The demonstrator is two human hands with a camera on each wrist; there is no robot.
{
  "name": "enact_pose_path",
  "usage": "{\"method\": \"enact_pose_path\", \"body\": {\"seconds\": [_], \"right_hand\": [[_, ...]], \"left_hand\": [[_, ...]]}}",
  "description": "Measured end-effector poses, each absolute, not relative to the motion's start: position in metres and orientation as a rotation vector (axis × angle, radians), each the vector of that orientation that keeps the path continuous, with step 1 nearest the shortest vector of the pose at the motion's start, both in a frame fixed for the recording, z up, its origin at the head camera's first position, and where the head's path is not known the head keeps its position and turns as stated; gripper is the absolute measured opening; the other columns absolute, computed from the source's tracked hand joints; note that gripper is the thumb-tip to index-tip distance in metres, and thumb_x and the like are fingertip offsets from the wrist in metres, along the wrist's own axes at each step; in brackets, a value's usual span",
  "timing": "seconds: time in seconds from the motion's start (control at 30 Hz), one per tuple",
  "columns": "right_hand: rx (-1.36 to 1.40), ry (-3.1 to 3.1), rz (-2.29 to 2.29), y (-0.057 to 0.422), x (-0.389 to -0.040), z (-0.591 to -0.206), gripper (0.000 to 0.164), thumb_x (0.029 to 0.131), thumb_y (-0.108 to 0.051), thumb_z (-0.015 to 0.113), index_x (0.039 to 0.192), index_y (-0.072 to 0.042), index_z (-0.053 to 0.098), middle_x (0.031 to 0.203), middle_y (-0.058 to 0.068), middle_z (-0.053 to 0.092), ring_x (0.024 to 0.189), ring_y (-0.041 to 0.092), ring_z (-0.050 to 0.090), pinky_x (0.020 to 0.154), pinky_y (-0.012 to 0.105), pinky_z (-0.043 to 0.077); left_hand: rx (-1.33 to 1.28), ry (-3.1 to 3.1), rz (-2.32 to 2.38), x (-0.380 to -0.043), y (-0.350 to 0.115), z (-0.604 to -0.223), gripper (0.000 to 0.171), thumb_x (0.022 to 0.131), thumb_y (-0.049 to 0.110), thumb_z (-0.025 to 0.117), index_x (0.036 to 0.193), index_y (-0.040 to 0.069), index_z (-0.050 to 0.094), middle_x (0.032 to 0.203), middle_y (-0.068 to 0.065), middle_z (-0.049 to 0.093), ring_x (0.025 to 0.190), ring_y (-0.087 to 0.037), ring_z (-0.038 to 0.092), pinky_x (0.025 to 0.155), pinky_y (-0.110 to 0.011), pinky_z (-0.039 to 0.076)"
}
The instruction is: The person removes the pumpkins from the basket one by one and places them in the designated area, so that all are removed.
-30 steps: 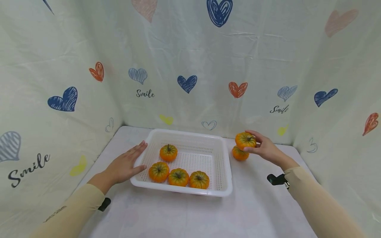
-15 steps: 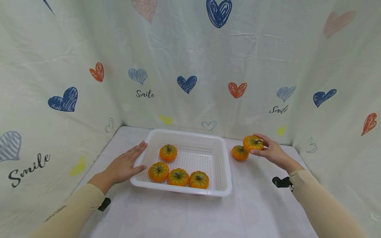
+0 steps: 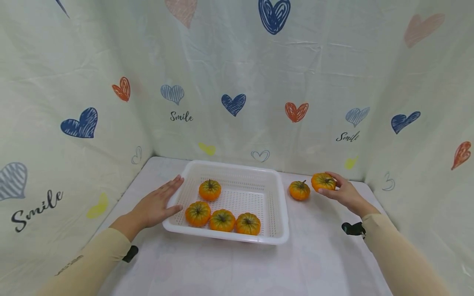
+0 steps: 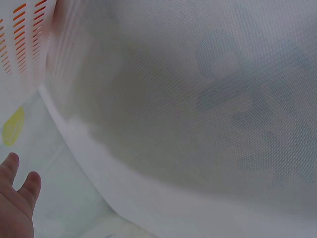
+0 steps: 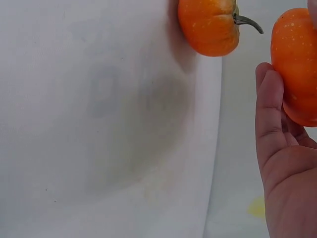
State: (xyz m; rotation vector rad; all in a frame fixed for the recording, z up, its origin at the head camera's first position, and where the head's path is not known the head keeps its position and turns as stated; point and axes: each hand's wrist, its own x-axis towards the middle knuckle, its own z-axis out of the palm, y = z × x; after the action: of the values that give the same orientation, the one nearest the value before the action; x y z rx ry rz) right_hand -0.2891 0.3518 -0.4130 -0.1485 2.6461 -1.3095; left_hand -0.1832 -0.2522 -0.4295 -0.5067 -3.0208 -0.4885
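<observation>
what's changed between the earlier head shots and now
The right hand has moved right and a little nearer the person, carrying the held pumpkin. That pumpkin overlapped the table pumpkin in view; now a gap shows between them. Nothing new was gripped or let go. The left hand, the white basket and the four pumpkins inside stayed as they were.
</observation>
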Motion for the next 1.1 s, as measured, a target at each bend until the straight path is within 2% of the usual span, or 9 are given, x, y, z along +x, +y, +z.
{"method": "enact_pose_path", "body": {"seconds": [0.13,0.37,0.57,0.77,0.93,1.1], "right_hand": [[-0.08,2.634,-1.315,0.353,-0.292,-0.418,0.102,0.085,-0.045,0.078,0.159,-0.009,0.017,0.147,0.034,0.03,0.126,0.046,0.039,0.105,0.061,0.039],[0.002,2.601,-1.342,0.357,-0.299,-0.43,0.103,0.086,-0.041,0.078,0.16,-0.009,0.014,0.146,0.034,0.029,0.123,0.044,0.041,0.099,0.045,0.05],[0.055,2.576,-1.355,0.359,-0.304,-0.439,0.11,0.081,-0.048,0.08,0.161,-0.012,0.013,0.149,0.033,0.026,0.125,0.044,0.04,0.099,0.043,0.05],[0.083,2.561,-1.363,0.362,-0.305,-0.446,0.105,0.085,-0.041,0.079,0.16,-0.009,0.013,0.149,0.035,0.024,0.124,0.044,0.039,0.095,0.036,0.053],[0.111,2.539,-1.365,0.363,-0.303,-0.45,0.103,0.087,-0.037,0.078,0.16,-0.007,0.012,0.15,0.037,0.02,0.125,0.046,0.036,0.102,0.046,0.048],[0.146,2.542,-1.337,0.364,-0.304,-0.456,0.11,0.083,-0.044,0.08,0.159,-0.005,0.011,0.149,0.038,0.02,0.126,0.048,0.035,0.107,0.056,0.04]], "left_hand": [[-0.506,-3.015,-0.494,-0.183,-0.251,-0.429,0.083,0.095,0.043,0.06,0.159,0.008,0.021,0.165,-0.013,0.017,0.146,-0.038,0.025,0.112,-0.061,0.027],[-0.513,-2.99,-0.488,-0.182,-0.251,-0.43,0.083,0.095,0.043,0.061,0.158,0.006,0.024,0.164,-0.014,0.02,0.145,-0.038,0.027,0.111,-0.061,0.029],[-0.493,-3.011,-0.482,-0.183,-0.251,-0.43,0.084,0.095,0.043,0.061,0.159,0.007,0.021,0.164,-0.013,0.018,0.146,-0.038,0.025,0.112,-0.06,0.027],[-0.484,-3.02,-0.479,-0.182,-0.251,-0.43,0.084,0.095,0.044,0.061,0.159,0.008,0.02,0.165,-0.012,0.017,0.146,-0.038,0.025,0.112,-0.061,0.027],[-0.484,-3.024,-0.483,-0.182,-0.251,-0.43,0.083,0.095,0.044,0.06,0.159,0.008,0.02,0.165,-0.012,0.016,0.147,-0.037,0.024,0.113,-0.061,0.026],[-0.486,-3.023,-0.488,-0.183,-0.252,-0.43,0.083,0.095,0.043,0.06,0.159,0.008,0.02,0.165,-0.012,0.017,0.146,-0.037,0.024,0.113,-0.06,0.026]]}}
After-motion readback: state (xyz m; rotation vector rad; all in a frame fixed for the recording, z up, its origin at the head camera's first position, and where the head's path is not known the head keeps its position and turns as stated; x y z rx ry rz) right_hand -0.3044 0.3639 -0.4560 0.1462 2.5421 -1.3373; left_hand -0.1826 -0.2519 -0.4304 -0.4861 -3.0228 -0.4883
